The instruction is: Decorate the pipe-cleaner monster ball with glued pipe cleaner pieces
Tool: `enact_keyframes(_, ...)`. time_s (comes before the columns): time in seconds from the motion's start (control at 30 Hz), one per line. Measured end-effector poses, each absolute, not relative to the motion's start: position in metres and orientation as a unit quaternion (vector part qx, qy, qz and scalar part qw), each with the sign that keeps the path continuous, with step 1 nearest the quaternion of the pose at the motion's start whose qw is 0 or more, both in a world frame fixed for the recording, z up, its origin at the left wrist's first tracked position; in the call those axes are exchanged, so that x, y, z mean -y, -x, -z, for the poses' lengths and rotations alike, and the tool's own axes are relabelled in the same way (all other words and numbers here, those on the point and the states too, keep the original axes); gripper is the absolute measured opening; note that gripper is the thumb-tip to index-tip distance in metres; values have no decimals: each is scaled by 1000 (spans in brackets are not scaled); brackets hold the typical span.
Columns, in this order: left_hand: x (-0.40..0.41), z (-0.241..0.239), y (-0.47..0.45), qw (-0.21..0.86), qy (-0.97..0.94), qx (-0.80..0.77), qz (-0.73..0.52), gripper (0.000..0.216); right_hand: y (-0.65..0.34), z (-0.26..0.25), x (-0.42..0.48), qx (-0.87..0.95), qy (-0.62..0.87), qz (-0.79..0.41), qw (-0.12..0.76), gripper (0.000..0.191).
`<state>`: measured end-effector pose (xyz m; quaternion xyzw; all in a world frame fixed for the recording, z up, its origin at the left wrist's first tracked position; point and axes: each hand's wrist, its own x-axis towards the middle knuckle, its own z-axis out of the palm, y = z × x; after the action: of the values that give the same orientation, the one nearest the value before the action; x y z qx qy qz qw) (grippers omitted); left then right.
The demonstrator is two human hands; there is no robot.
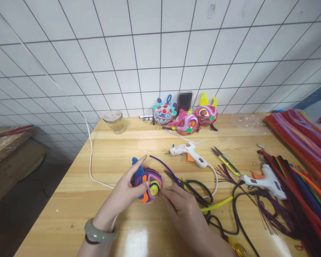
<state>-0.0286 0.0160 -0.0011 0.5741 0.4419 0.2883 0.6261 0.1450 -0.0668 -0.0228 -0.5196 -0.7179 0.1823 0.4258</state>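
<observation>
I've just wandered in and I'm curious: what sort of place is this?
Likely a craft workspace: the left hand holds a colourful decorated figure, with glue guns and scissors nearby.

Passage could be made over the pale wooden tabletop (77, 194) at lower left; at centre right, it is obstructed by black-handled metal scissors (191, 181) and a white plastic glue gun (194, 154).

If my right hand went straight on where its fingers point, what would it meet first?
Probably the multicoloured ornament in your left hand; your right hand may already be touching it.
</observation>
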Motion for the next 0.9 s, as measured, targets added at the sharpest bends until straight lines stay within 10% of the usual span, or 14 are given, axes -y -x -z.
enact_keyframes(0.9,-13,-5,27,621,-586,-439,-282,80,-146,40,66,729,523,-184,401,39)
